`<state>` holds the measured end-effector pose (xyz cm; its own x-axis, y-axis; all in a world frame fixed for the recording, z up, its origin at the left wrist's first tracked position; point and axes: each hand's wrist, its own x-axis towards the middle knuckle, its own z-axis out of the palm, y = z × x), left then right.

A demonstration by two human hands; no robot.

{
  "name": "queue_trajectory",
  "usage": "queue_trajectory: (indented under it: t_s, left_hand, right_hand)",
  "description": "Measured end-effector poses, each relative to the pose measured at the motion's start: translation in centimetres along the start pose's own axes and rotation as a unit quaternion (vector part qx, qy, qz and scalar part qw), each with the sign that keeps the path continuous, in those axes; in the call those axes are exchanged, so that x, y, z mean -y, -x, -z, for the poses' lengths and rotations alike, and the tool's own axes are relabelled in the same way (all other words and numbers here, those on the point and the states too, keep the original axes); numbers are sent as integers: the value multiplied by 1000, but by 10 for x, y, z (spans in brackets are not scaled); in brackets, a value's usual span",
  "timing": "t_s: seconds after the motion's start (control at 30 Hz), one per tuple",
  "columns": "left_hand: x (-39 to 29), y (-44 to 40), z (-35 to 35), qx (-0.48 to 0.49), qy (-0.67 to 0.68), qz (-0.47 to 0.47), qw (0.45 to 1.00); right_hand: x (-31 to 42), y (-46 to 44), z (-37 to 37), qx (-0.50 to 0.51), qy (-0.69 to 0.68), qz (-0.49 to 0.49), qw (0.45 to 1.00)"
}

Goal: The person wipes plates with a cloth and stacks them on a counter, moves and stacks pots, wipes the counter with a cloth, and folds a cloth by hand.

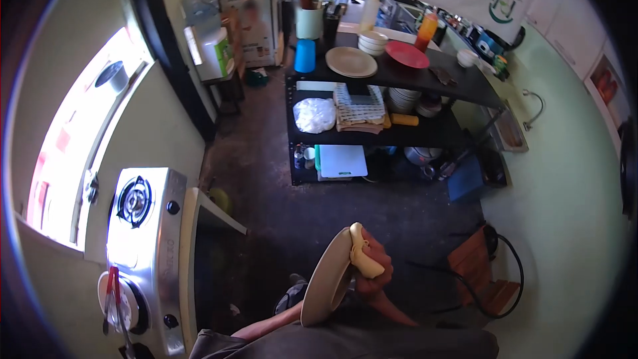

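Note:
A beige plate [325, 279] is held up on its edge, tilted, in front of my body. My right hand [376, 267] is closed around a pale yellow cloth [362, 252] and presses it against the plate's upper right rim. My left forearm [269, 322] runs up to the plate's lower side. The left hand itself is behind the plate, supporting it, with its fingers hidden.
A black shelf [399, 138] ahead carries plates, bowls, folded cloths and bottles. To the left stands a steel gas stove [147, 246] with a pan and red-handled tongs [114, 286]. A wooden chair [475, 266] and black cable are at right.

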<state>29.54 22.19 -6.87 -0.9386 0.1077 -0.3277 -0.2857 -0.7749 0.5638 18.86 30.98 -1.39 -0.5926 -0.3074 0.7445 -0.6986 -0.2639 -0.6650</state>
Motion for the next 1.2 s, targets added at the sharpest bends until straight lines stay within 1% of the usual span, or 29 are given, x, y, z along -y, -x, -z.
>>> queue_trajectory:
  t_s: [0.03, 0.13, 0.23, 0.33, 0.43, 0.53, 0.63, 0.73, 0.83, 0.93, 1.0, 1.1, 1.2]
  left_hand:
    - [2, 6, 0, -3, 7, -4, 1000]
    - [9, 22, 1, -11, 22, -20, 999]
    - [14, 37, 2, -18, 39, -37, 998]
    - [17, 52, 4, -23, 52, -57, 997]
    - [16, 65, 6, -25, 60, -76, 995]
    - [10, 76, 6, -25, 63, -93, 993]
    - [-2, 83, 5, -20, 58, -121, 991]
    - [-13, 86, 0, -13, 59, -149, 987]
    - [-24, 86, -6, 1, 62, -175, 983]
    - [-33, 81, -12, 15, 67, -200, 977]
    - [-38, 74, -19, 31, 71, -215, 974]
    - [-46, 61, -32, 122, 74, -225, 964]
    - [-37, 44, -16, 63, 50, -238, 968]
  right_hand:
    - [3, 6, -4, 14, 11, 3, 1000]
    - [9, 20, -12, 30, -29, -37, 998]
    - [16, 23, -19, 62, -13, -20, 998]
    - [19, 26, -26, 56, -42, -7, 998]
    - [27, 27, -28, 74, -30, -2, 997]
    - [35, 31, -26, 92, 15, -18, 996]
    - [43, 29, -28, 92, -2, -26, 995]
    - [43, 33, -27, 85, 3, -13, 996]
    - [49, 33, -23, 87, 17, -49, 995]
    - [45, 35, -14, 103, -2, -64, 993]
    - [42, 41, -5, 100, -40, -99, 989]
    - [43, 42, 8, 105, -85, -149, 980]
    - [34, 51, 27, 128, -135, -200, 962]
